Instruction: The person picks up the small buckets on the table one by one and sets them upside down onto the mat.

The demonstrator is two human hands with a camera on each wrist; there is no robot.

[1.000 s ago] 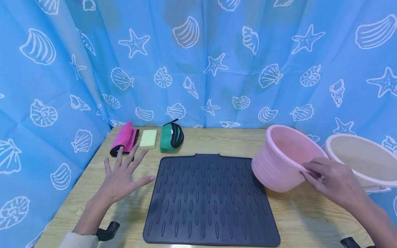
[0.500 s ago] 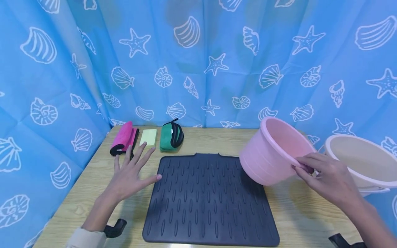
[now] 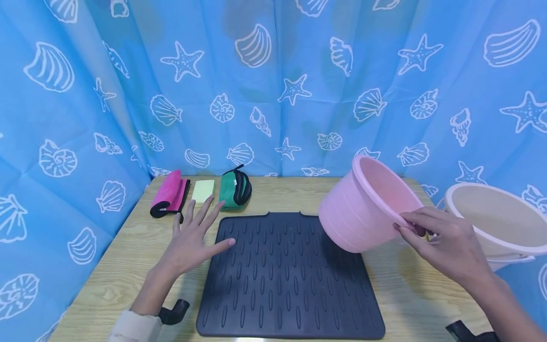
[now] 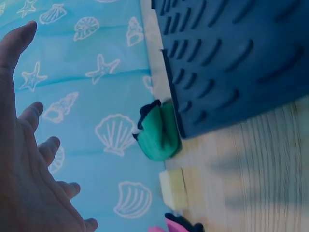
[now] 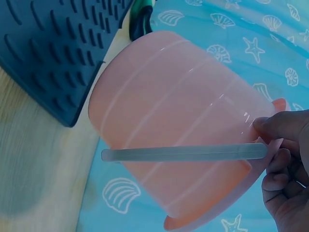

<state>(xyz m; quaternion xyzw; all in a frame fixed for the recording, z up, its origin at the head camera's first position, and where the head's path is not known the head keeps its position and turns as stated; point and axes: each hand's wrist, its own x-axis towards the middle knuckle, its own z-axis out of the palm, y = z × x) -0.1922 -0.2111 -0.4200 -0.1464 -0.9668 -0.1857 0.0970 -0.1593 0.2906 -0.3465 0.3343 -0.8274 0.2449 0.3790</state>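
Wooden table (image 3: 119, 261) beneath spread left hand (image 3: 191, 243), blue curtain (image 3: 260, 90) beyond; pinching pink bucket (image 3: 356, 213) with right hand (image 3: 446, 242).

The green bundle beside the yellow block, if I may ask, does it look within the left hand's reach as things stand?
Probably yes: the left hand is empty and open near the green bundle, and nothing appears to stand between them.

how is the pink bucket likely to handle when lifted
The pink bucket looks like hollow plastic, so probably light for its size. It shines, so may be slippery. Held tilted at its rim by the right hand, it could swing.
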